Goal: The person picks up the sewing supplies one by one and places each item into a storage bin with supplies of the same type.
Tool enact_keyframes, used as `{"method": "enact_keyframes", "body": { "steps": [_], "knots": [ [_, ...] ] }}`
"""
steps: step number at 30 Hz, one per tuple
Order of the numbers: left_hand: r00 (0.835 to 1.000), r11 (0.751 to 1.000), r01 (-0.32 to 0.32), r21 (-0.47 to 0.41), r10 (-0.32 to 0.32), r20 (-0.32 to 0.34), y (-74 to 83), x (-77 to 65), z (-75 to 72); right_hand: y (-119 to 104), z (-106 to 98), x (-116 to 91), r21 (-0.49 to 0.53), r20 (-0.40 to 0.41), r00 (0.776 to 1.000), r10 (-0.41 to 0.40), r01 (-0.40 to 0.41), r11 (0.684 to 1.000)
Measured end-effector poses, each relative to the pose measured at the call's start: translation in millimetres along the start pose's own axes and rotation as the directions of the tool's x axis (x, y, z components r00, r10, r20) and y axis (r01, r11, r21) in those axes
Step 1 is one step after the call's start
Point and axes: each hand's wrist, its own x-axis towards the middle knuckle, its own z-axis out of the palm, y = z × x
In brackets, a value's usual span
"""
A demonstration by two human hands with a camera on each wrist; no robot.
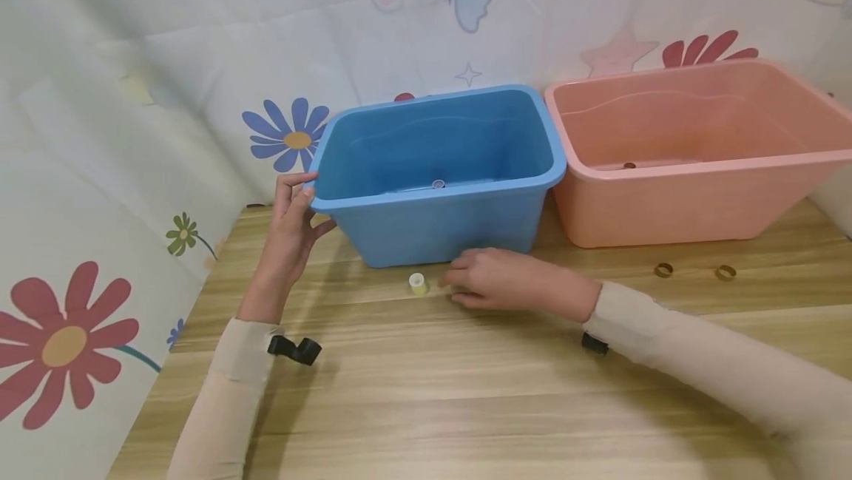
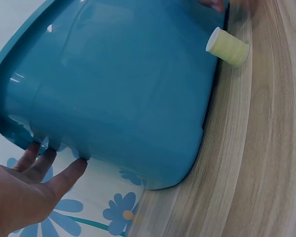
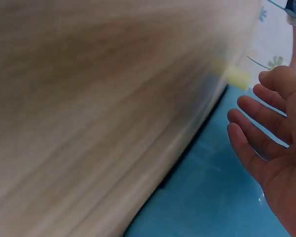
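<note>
A blue plastic bin [image 1: 439, 225] stands against the backdrop. My left hand [image 1: 291, 217] grips its rim at the left front corner, with the thumb and a finger on the edge. Other fingers [image 2: 69, 177] lie against the outer wall. A small pale yellow spool [image 1: 417, 285] with a white end stands on the table in front of the bin. Just right of it, my right hand [image 1: 489, 278] is held low by the bin's base, apart from the spool. In the right wrist view its fingers [image 3: 261, 118] are loosely bent with nothing between them.
A pink bin [image 1: 672, 203] stands right of the blue one, with a small brown thing [image 1: 629, 166] inside. A small round thing [image 1: 438, 184] lies in the blue bin. Two brown rings [image 1: 663, 270] lie on the wooden table [image 1: 426, 406] before the pink bin.
</note>
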Motion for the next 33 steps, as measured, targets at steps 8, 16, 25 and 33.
{"method": "enact_keyframes", "body": {
  "steps": [8,16,25,33],
  "knots": [
    [1.000,1.000,0.003,-0.003,-0.003,-0.007,0.5,-0.3,2.1,0,12,14,-0.006,-0.024,0.999,0.043,-0.043,0.999],
    [1.000,1.000,0.003,0.001,-0.003,-0.008,0.4,-0.9,2.1,-2,18,27,0.194,-0.012,0.977,0.212,-0.206,0.959],
    [1.000,1.000,-0.004,0.008,0.004,-0.001,1.5,0.6,2.2,-1,23,38,0.271,-0.005,0.937,0.348,-0.334,0.903],
    [1.000,1.000,0.004,0.006,-0.003,-0.009,0.6,-0.5,1.0,-7,29,46,0.348,0.035,0.909,0.415,-0.401,0.848]
  ]
}}
